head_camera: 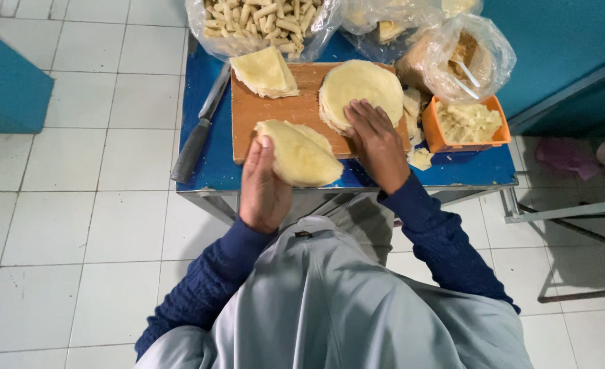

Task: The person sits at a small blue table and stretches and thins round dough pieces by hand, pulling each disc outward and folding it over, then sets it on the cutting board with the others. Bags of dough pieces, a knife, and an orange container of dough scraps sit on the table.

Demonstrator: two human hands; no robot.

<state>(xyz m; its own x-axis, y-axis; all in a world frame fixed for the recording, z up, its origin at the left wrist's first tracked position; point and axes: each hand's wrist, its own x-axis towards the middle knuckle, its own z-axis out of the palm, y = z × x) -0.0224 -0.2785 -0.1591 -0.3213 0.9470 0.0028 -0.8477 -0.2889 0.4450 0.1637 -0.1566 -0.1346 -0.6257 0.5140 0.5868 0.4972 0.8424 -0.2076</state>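
My left hand [263, 184] holds a pale yellow folded stack of thin round wrappers [299, 156] above the near edge of a wooden cutting board [275, 106]. My right hand [376, 140] rests with spread fingers on the near edge of a round stack of wrappers [358, 89] lying on the board. A smaller folded pile of wrappers [265, 70] sits at the board's far left corner.
The board lies on a small blue table [207, 164]. A large dark-handled knife [200, 130] lies left of it. An orange tub of filling [468, 123] stands right, with plastic bags behind: one of rolled sticks [261, 20], one with a spoon [463, 61]. White tiled floor surrounds.
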